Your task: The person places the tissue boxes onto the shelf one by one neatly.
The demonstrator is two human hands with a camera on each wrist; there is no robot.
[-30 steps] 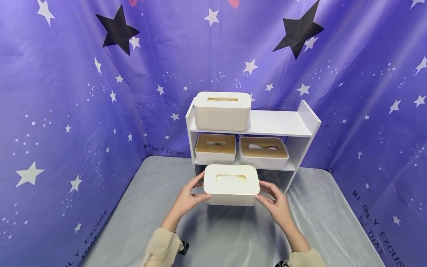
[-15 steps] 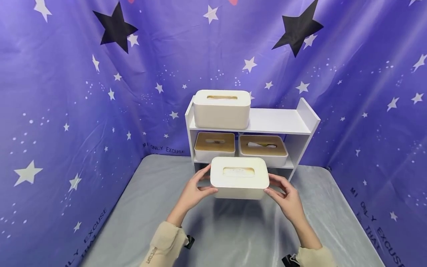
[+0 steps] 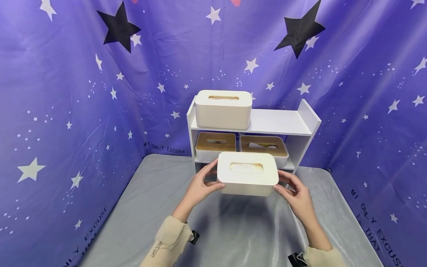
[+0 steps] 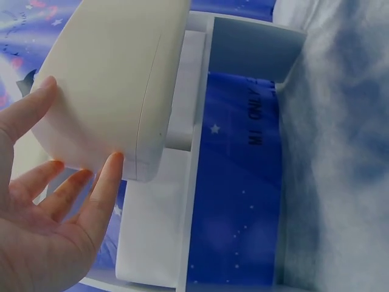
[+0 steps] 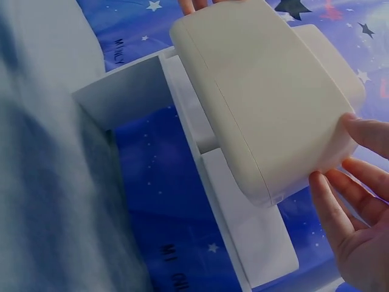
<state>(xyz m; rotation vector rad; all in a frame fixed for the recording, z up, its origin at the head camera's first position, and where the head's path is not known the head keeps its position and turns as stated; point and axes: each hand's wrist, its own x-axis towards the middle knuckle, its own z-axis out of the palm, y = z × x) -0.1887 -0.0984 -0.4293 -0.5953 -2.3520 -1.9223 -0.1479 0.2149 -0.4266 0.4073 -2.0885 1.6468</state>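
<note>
A white tissue box (image 3: pixel 247 167) with a long slot in its lid hangs above the grey cloth, in front of the shelf. My left hand (image 3: pixel 200 185) grips its left end, thumb at the front and fingers round the side. At the other end my right hand (image 3: pixel 298 194) holds it the same way. Both wrist views show fingertips pressed against the smooth wall of the tissue box (image 4: pixel 109 85); in the right wrist view, fingertips of the left hand (image 5: pixel 200 5) also appear at the far end.
The white shelf (image 3: pixel 280 122) stands behind, with a similar white tissue box (image 3: pixel 223 111) on the left of its top board. Below sit two wood-lidded tissue boxes, one left (image 3: pixel 216 142) and one right (image 3: pixel 263 144). Purple star-patterned curtains (image 3: pixel 66 111) surround the grey cloth (image 3: pixel 160 185).
Both hands have carried the tissue box upward and to the right, and it now overlaps the front of the lower wood-lidded boxes in the head view. The boxes on the shelf stay put.
</note>
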